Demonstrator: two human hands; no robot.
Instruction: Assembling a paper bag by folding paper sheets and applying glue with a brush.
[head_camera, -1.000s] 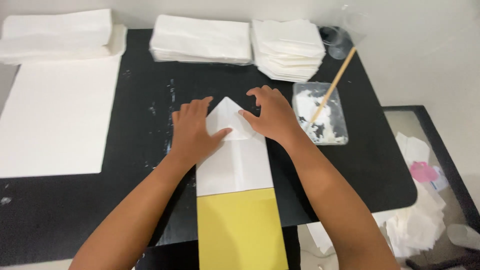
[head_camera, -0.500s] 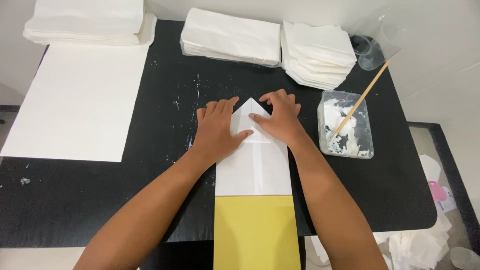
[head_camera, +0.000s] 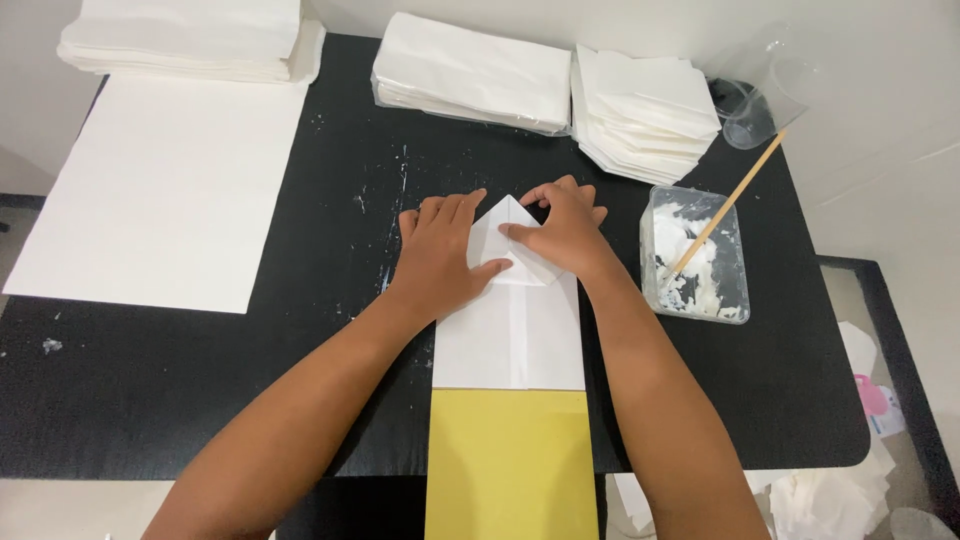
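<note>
A white paper bag (head_camera: 510, 335) lies flat on the black table (head_camera: 200, 380), its far end folded into a point. A yellow board (head_camera: 510, 465) sticks out of its near end. My left hand (head_camera: 440, 255) presses flat on the left side of the folded point, fingers spread. My right hand (head_camera: 560, 230) presses on the right flap, thumb along the crease. Neither hand grips anything.
A large white sheet (head_camera: 165, 190) lies at the left, with a stack of sheets (head_camera: 185, 35) behind it. Two piles of folded white bags (head_camera: 470, 75) (head_camera: 640, 115) stand at the back. A clear tub of white paste (head_camera: 695, 255) with a wooden stick (head_camera: 725, 205) sits right of my hands.
The view has shifted, so the table sits lower and more to the right in frame. My hands stay on the folded point, the right one now pressing slightly nearer its tip.
</note>
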